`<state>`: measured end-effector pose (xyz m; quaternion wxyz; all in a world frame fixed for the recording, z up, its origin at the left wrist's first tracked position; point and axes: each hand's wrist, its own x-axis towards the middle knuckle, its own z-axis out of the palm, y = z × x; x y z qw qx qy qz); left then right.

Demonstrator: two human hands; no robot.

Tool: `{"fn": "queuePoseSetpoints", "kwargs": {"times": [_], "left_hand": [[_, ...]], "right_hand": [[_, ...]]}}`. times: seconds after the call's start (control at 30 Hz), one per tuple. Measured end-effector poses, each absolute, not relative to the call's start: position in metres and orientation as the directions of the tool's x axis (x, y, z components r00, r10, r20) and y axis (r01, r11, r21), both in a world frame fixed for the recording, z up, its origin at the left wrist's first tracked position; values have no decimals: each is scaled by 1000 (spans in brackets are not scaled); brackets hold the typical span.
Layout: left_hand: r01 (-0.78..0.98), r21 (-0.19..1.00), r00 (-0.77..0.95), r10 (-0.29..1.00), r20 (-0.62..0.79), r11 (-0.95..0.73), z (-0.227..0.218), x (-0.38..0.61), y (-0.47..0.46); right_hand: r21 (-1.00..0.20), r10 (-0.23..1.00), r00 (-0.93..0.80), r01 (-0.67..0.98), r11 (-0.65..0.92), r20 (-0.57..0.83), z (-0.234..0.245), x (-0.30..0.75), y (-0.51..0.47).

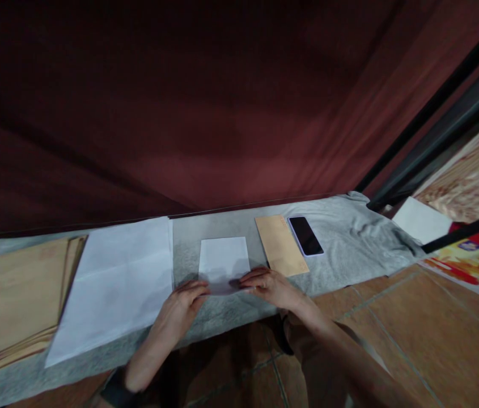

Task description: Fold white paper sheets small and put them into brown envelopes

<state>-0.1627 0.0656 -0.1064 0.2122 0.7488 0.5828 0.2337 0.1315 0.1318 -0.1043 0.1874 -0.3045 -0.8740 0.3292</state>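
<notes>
A small white sheet of paper [224, 258] lies on the grey cloth in front of me, and its near edge is lifted a little. My left hand [187, 297] pinches the near left corner. At the near right corner my right hand [266, 285] grips the same paper between thumb and fingers. Just right of the paper rests a tan envelope [282, 245], close to my right hand. Larger white sheets [122, 283] are spread to the left of my left hand.
Several large brown envelopes [18, 294] are stacked at far left. A phone [306, 236] lies beside the tan envelope. The grey cloth [350, 238] covers a narrow surface against a dark red curtain [222, 113]. Black poles and a colourful printed box [477, 260] are at right, above a tiled floor [426, 334].
</notes>
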Motion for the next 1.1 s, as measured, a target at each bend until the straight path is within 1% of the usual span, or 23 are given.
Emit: {"fn": "queuePoseSetpoints", "kwargs": {"times": [0.13,0.23,0.33,0.43,0.5,0.63,0.73,0.83,0.97,1.1], "left_hand": [[711,685,188,982,30,-157,-103,-163,66],[659,745,186,982,-24,-106,-103,-166,68],[611,790,170,984,-58,-59,-100,-170,72],[577,816,99,994,-48,-18,-94,-170,75],[566,824,48,996,-75,35,-91,-168,77],[550,827,3,989,-146,120,-89,-165,80],[580,805,-49,992,-118,125,-90,-162,82],[651,750,-99,993,-65,114,-91,-157,86],[720,678,-164,986,-37,145,-90,-150,94],[744,641,-212,976,-44,190,-89,-144,103]], "right_hand": [[-725,662,-740,392,566,116,-105,135,131],[-727,672,-734,409,552,98,-103,135,131],[-718,724,-690,488,496,31,-98,132,132],[-701,786,-617,579,416,-43,-92,127,132],[-668,825,-560,643,376,-74,-91,124,132],[-608,877,-470,728,317,-105,-94,118,137],[-611,900,-425,740,283,-98,-98,113,142],[-593,922,-370,769,237,-111,-102,107,148],[-540,947,-292,823,177,-135,-102,99,153],[-466,959,-239,873,146,-149,-96,91,157]]}}
